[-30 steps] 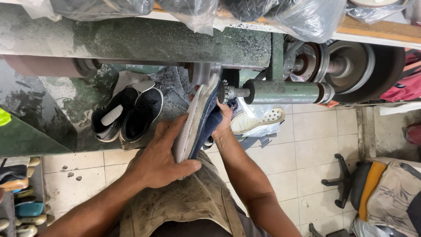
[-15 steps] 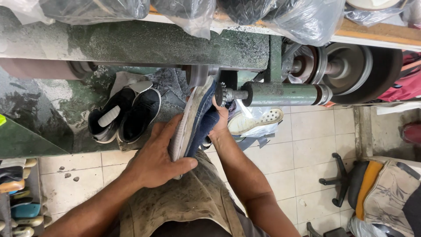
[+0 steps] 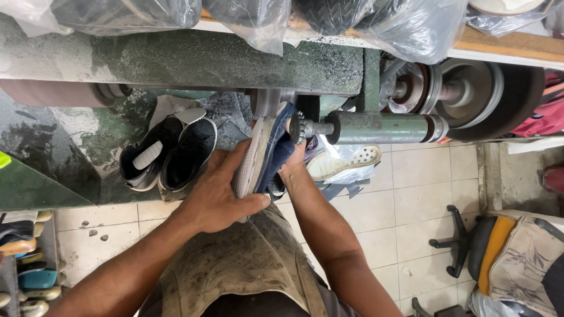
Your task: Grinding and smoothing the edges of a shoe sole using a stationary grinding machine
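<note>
A: Left hand (image 3: 214, 199) fingers clamp the blue sneaker's (image 3: 264, 152) sole edge, right hand (image 3: 292, 166) grips its far side, toe up at the grinder wheel (image 3: 268, 103).

B: Knuckles sit near that toothed cutter (image 3: 298, 127); a slip could nick them, I'd guess.

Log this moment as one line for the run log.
left hand grips blue shoe sole-side | right hand steadies it | toe against grinding wheel | black sneakers nearby

the right hand (image 3: 292, 166) is mostly hidden behind the blue shoe (image 3: 267, 152). the shoe's toe vanishes behind the machine housing (image 3: 235, 58). bagged items (image 3: 388, 23) are cut off along the top edge.
</note>
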